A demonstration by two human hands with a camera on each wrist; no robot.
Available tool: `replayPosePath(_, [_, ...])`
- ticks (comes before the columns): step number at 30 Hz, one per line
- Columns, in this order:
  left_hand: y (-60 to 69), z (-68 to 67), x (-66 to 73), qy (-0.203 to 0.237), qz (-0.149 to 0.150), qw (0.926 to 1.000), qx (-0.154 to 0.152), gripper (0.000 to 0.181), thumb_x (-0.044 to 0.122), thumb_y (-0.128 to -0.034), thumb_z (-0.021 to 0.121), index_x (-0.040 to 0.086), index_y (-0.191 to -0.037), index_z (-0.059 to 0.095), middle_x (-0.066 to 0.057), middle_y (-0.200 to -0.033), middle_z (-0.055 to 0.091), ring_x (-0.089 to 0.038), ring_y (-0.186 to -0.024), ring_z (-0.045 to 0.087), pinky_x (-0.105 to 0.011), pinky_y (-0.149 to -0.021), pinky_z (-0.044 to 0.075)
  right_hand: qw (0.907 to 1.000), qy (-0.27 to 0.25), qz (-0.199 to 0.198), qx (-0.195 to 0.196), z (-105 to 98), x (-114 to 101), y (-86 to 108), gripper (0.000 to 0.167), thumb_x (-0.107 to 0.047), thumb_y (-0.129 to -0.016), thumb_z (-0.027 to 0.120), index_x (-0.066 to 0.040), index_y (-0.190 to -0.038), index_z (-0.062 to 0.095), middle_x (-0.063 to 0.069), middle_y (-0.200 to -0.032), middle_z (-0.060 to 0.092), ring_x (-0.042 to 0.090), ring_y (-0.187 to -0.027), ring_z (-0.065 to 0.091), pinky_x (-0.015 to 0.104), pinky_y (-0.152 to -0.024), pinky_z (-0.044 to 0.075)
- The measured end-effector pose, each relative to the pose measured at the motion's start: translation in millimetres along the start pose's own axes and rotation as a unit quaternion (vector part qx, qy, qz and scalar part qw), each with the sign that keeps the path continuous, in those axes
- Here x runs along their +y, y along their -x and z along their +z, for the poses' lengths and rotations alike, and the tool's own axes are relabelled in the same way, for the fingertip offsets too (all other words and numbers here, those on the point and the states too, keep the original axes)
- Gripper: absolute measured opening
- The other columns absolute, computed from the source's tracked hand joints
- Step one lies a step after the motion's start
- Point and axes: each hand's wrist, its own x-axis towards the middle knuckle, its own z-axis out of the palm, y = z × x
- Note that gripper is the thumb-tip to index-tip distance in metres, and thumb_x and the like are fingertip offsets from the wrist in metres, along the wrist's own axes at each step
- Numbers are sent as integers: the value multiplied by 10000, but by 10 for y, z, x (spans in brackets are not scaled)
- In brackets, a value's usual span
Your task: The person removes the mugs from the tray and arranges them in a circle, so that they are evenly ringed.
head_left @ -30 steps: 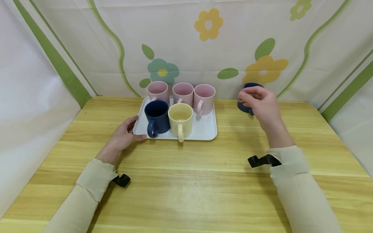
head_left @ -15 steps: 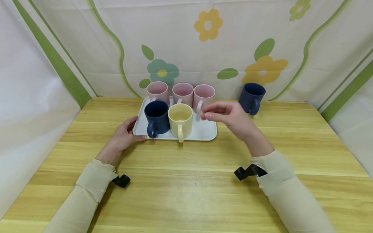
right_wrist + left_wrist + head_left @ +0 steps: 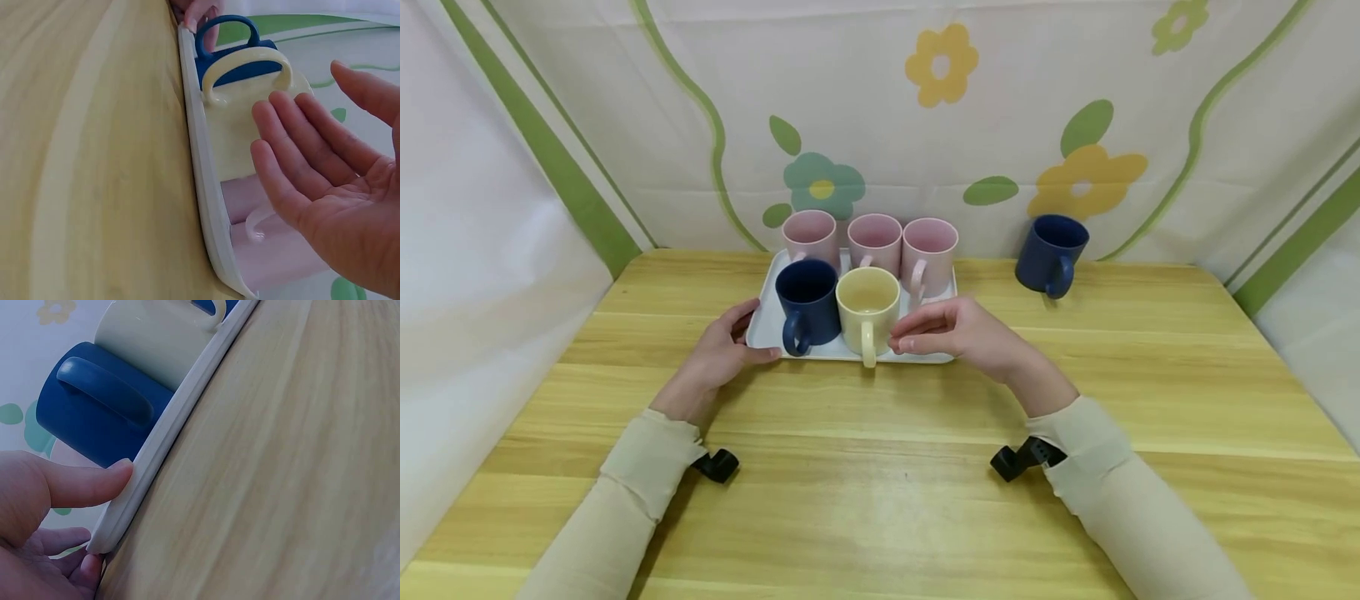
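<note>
A white tray [image 3: 760, 327] carries three pink mugs [image 3: 932, 250] at the back, with a blue mug [image 3: 808, 304] and a yellow mug [image 3: 859, 321] in front. My left hand [image 3: 718, 358] grips the tray's front left corner; in the left wrist view the thumb of that hand [image 3: 37, 512] lies against the rim near the blue mug [image 3: 100, 406]. My right hand [image 3: 981, 342] is over the tray's front right part, fingertips beside the yellow mug. From the right wrist view, the right hand [image 3: 337, 181] has relaxed fingers and holds nothing.
Another blue mug [image 3: 1051, 254] stands upright on the wooden table [image 3: 880, 467] at the back right, off the tray. A white curtain [image 3: 880, 108] with printed flowers hangs behind the table and along both sides.
My right hand has let go of the blue mug at the back right and moved left and nearer to the yellow mug. The left hand keeps its grip on the tray.
</note>
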Motion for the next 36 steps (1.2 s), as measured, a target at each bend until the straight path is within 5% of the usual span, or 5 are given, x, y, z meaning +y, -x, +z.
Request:
replayPosePath(12, [-1, -11, 30, -136, -20, 9999, -51, 1044, 30, -923, 794, 68, -1714, 114, -238, -1751, 223, -450, -1550, 319, -573, -1295, 287, 9987, -454, 118, -176, 208, 58, -84, 368, -36, -973, 736, 35, -1333, 706, 215, -1280, 756, 297, -1209, 737, 274, -986, 603])
replayPosePath(18, [-10, -13, 18, -231, 45, 9997, -81, 1036, 26, -924, 789, 53, -1711, 115, -254, -1743, 231, -449, -1538, 324, -576, -1287, 295, 9971, -704, 130, -252, 326, 117, -110, 410, -6, -971, 703, 72, -1370, 657, 174, -1268, 760, 176, -1109, 740, 296, -971, 611])
replayPosePath(24, [-8, -11, 12, -213, -15, 9997, -83, 1046, 43, -923, 797, 74, -1715, 115, -236, -1751, 226, -437, -1559, 306, -570, -1299, 276, 9945, -987, 111, -337, 381, 141, -116, 400, -43, -983, 707, 51, -1368, 651, 253, -1333, 714, 248, -1166, 725, 380, -1019, 604])
replayPosePath(29, [0, -9, 19, -225, -93, 9997, -72, 1045, 56, -924, 801, 89, -1717, 122, -207, -1757, 233, -420, -1564, 306, -554, -1308, 267, 9953, -931, 189, -184, 371, 136, -116, 346, -62, -991, 699, 44, -1319, 671, 216, -1270, 753, 146, -1089, 729, 294, -979, 601])
replayPosePath(36, [10, -10, 28, -184, -131, 9997, -88, 1052, 55, -920, 803, 93, -1718, 118, -205, -1758, 229, -418, -1570, 297, -555, -1309, 262, 9921, -1200, 376, 18, 369, 143, -133, 292, -73, -1037, 649, 80, -1284, 674, 75, -1096, 800, 165, -1070, 735, 412, -1082, 572])
